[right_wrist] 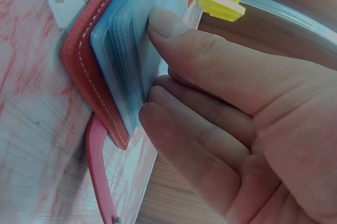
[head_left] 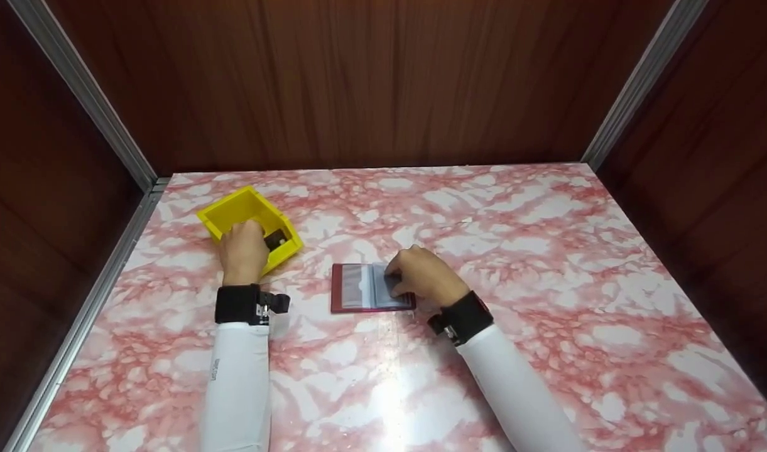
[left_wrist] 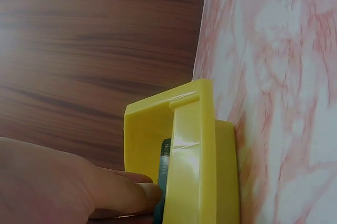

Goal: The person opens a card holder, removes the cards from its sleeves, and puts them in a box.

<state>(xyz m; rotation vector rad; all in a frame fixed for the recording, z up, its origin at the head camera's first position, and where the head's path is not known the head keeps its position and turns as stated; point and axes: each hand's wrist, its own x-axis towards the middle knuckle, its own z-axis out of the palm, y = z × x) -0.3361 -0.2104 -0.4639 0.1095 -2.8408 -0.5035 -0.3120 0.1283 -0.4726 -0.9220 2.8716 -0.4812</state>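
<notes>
Red card holder [head_left: 337,290] lies open near mid-table — clear sleeves [head_left: 356,285] spread, the visible left one holding no card that I can make out. Right hand [head_left: 428,273] at its three o'clock, thumb on the sleeves, fingers bent by their edge; cannot tell whether they pinch. Yellow bin [head_left: 235,210] at ten o'clock from the holder, left hand [head_left: 243,251] reaching inside, fingertips against a dark lettered piece [left_wrist: 165,166] — grip unclear. Opening looks done; the dark piece not yet out.
</notes>
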